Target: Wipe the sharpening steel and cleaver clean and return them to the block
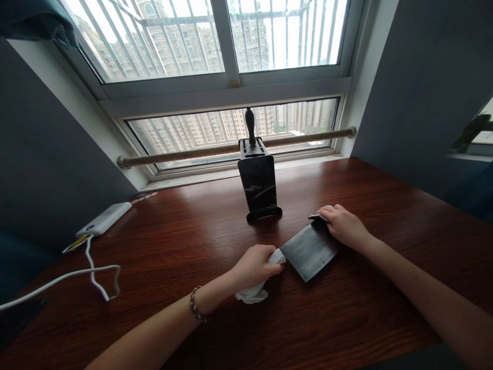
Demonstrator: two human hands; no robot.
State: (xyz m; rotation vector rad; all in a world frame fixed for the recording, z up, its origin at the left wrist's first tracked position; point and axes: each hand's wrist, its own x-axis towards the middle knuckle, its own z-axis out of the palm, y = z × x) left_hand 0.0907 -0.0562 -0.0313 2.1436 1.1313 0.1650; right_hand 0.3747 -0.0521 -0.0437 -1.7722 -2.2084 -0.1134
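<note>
The metal blade (311, 252) sits between the two hands, on or just above the counter (185, 221), in front of the upright black block (259, 185). The left hand (252, 267) is closed around a crumpled white tissue (252, 294), right by one corner of the blade; the right hand (344, 226) pinches a dark piece (318, 218) at its far edge — whether cloth or part of the blade, I cannot tell. If this is wiping, a thicker fold of tissue would guard the fingertips better than a loose wad. Steady the blade flat with the right hand, then draw the tissue from spine toward edge, never along it. Which side is sharp is unclear — so treat every border as sharp.
</note>
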